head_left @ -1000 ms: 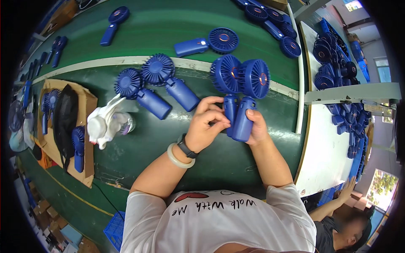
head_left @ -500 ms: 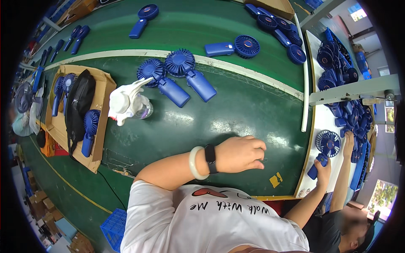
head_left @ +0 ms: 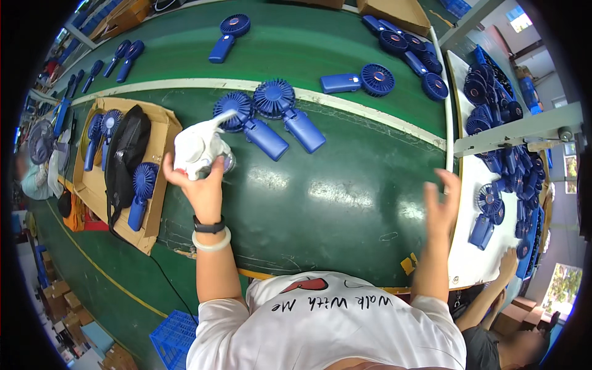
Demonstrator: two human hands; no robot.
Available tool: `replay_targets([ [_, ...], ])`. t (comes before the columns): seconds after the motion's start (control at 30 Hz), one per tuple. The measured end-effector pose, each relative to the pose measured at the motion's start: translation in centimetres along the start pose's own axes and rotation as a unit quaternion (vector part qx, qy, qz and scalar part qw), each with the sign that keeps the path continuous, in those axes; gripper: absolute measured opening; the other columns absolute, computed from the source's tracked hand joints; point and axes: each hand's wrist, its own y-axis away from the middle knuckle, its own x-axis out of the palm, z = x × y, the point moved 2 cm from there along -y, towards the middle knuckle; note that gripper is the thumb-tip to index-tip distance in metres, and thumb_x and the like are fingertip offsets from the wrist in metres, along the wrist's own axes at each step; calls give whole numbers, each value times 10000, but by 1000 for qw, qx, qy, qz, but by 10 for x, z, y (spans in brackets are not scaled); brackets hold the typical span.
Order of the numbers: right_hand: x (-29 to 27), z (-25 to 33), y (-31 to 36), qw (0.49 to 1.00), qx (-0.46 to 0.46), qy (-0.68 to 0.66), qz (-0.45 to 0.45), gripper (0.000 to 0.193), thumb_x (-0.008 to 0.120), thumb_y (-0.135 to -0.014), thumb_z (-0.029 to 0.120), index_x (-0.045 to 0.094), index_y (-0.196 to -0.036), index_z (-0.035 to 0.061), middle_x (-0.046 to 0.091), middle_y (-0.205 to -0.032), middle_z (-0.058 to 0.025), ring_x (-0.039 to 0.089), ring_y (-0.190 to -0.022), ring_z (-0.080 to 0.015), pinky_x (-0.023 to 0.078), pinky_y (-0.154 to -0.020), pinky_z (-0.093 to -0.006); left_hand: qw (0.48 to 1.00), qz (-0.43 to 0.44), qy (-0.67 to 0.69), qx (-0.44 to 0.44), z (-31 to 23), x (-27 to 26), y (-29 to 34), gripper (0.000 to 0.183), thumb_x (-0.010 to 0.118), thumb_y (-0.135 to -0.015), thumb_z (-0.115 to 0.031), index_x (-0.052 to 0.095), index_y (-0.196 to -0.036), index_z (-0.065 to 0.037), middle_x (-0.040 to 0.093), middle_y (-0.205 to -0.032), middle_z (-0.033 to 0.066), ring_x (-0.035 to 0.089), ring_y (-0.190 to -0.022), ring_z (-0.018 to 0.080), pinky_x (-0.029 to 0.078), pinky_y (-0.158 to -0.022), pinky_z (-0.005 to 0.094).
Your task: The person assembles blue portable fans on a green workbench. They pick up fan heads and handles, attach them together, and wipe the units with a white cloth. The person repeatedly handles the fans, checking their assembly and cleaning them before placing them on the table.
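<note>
Two blue fans (head_left: 305,131) lie side by side on the green table (head_left: 308,231), handles slanting toward the near edge, probably so they lift easily. Left of them, the white cloth (head_left: 196,145) sits bunched over or against a clear bottle (head_left: 230,161), perhaps kept there for easy reach. The left hand (head_left: 200,190) has thumb and fingers spread about the cloth's near side; I cannot tell whether they clamp it. The right hand (head_left: 441,206), blurred, holds nothing, fingers apart, near the white board (head_left: 472,262) bearing a heap of fans (head_left: 517,169), seemingly gathered together.
</note>
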Motion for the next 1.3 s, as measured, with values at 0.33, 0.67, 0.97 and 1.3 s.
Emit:
replay_targets([
  [0.33, 115, 110, 2, 812, -49, -461, 353, 834, 828, -605, 242, 393, -1280, 16, 443, -1285, -165, 447, -1192, -292, 345, -1014, -401, 893, 433, 38, 118, -80, 48, 91, 631, 756, -626, -96, 473, -1175, 33, 457, -1128, 212, 417, -1102, 387, 374, -946, 406],
  [0.67, 74, 59, 19, 834, 174, -442, 281, 724, 792, -577, 76, 442, -1209, 22, 545, -1119, -80, 554, -1027, -175, 434, -911, -336, 826, 393, -394, 91, -26, 79, 7, 386, 605, -847, -294, 521, -1221, -245, 518, -940, 180, 578, -781, 357, 494, -677, 418],
  [0.97, 57, 49, 26, 872, 57, -380, 302, 766, 846, -565, 150, 450, -1211, 37, 500, -1183, -93, 514, -1093, -206, 413, -935, -362, 933, 305, -192, 22, 24, 44, -23, 268, 568, -858, -116, 521, -1120, -153, 534, -1001, 164, 579, -812, 274, 477, -730, 364],
  [1.3, 75, 74, -7, 822, 166, -456, 298, 556, 806, -612, 112, 555, -1105, 62, 608, -1026, -72, 594, -992, -191, 465, -846, -337, 794, 391, 438, -154, -57, 55, 44, 720, 752, -753, -157, 310, -1318, -97, 499, -966, 45, 555, -914, 197, 484, -802, 378],
])
